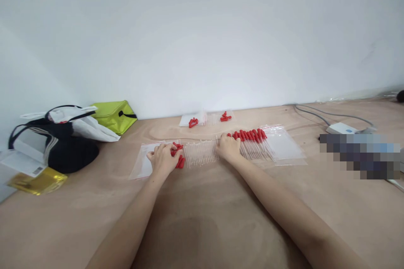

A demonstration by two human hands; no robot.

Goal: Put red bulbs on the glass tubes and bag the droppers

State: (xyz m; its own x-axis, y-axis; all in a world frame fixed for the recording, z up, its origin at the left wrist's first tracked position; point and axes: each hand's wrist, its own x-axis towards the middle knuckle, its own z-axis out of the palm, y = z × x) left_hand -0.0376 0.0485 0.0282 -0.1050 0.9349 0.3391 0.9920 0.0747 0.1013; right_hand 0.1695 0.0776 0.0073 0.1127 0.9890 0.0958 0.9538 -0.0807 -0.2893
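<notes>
My left hand [164, 159] is down on a small pile of red rubber bulbs [180, 162], its fingers bent and closed on one of them. A row of bare glass dropper tubes [200, 154] lies side by side between my two hands. At the right end of this row, my right hand [229, 147] has its fingers curled at the tops of the tubes, closed on one; the fingertips are partly hidden. Just right of it, several tubes with red bulbs fitted, forming droppers [252, 136], lie slanted in a row.
Clear zip bags [287, 145] lie under and beside the rows. Farther back, more red bulbs [225, 117] rest on another bag by the wall. A lime-green bag [115, 115], a black bag [71, 151] and a gold packet [41, 181] are at left. A white power strip [342, 129] with cables is at right.
</notes>
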